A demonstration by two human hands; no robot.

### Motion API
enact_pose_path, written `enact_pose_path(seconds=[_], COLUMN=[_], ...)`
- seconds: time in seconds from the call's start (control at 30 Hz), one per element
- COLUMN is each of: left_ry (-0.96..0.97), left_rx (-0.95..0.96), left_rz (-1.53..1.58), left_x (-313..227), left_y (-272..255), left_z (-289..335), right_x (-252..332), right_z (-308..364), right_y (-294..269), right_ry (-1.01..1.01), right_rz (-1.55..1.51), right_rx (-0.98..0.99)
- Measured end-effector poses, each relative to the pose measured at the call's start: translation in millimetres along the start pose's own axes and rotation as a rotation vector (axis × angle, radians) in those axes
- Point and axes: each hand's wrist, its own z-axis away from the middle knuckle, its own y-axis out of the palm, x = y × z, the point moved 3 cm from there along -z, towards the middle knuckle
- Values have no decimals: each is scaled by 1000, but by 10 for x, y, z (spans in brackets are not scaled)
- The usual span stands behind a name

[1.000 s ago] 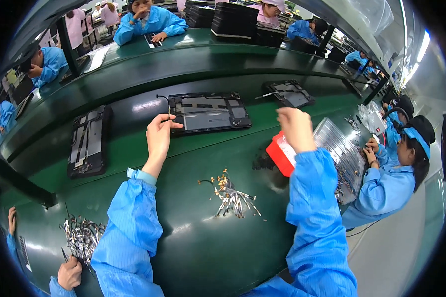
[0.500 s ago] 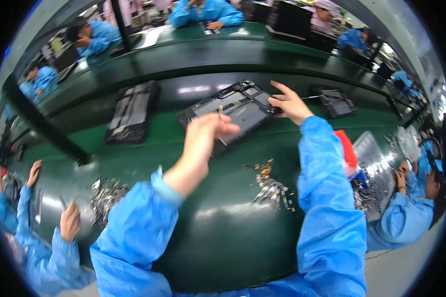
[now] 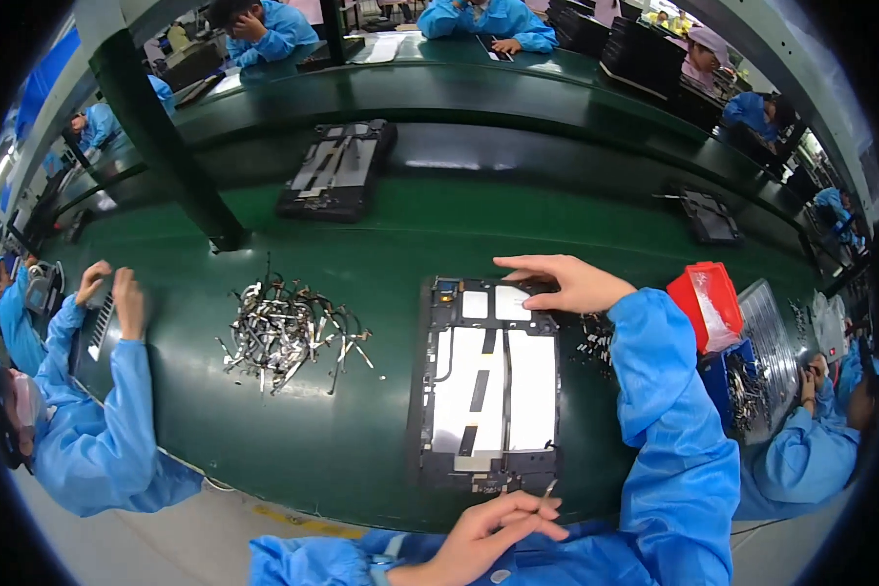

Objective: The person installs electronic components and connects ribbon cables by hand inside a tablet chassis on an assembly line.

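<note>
An opened tablet (image 3: 532,376) stands lengthwise before me on the green table, its back off, pale battery panels and black strips exposed. My right hand (image 3: 571,285) grips its far right corner, thumb on the inner face and index finger stretched along the far edge. Close to the near edge, my left hand (image 3: 498,532) pinches a slim metal tool (image 3: 549,491), only whose tip shows; its exact kind is hidden. Left of the tablet lies a heap of flex cables (image 3: 288,332). Small metal parts (image 3: 596,342) lie partly hidden behind my right sleeve.
More opened tablets, one at the back left (image 3: 337,171) and one at the back right (image 3: 708,213), lie farther off. A red box (image 3: 705,305) and a clear tray (image 3: 767,342) stand right. A green post (image 3: 161,146) rises left. Co-workers sit at both sides and across.
The tablet has come nearer and been turned lengthwise, my right hand still at it. My left hand has drawn back toward me with the metal tool. The view has shifted left.
</note>
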Motion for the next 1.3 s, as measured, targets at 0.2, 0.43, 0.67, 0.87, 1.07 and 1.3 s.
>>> enact_pose_path(seconds=[0.2, 0.43, 0.67, 0.87, 1.07, 1.3], left_ry=[-22, 3, 664, 791, 847, 608], left_rx=[-20, -57, -199, -306, -145, -70], left_rz=[-42, -325, -1541, -2082, -2251, -2028], left_x=[-262, -450, -1062, -1238, -1094, -1171], left_y=[-504, -641, -879, -1003, -1075, -1144], left_z=[172, 51, -40, -269, -461, -502], right_x=[1020, 1238, 921, 716, 688, 706], right_z=[692, 793, 384, 103, 106, 76], right_y=[514, 1037, 1084, 1215, 1242, 1303], right_ry=[-227, -258, 189, 385, 427, 419], right_rz=[138, 104, -582, -806, -836, -773], right_rx=[-227, -154, -379, -396, -394, -434])
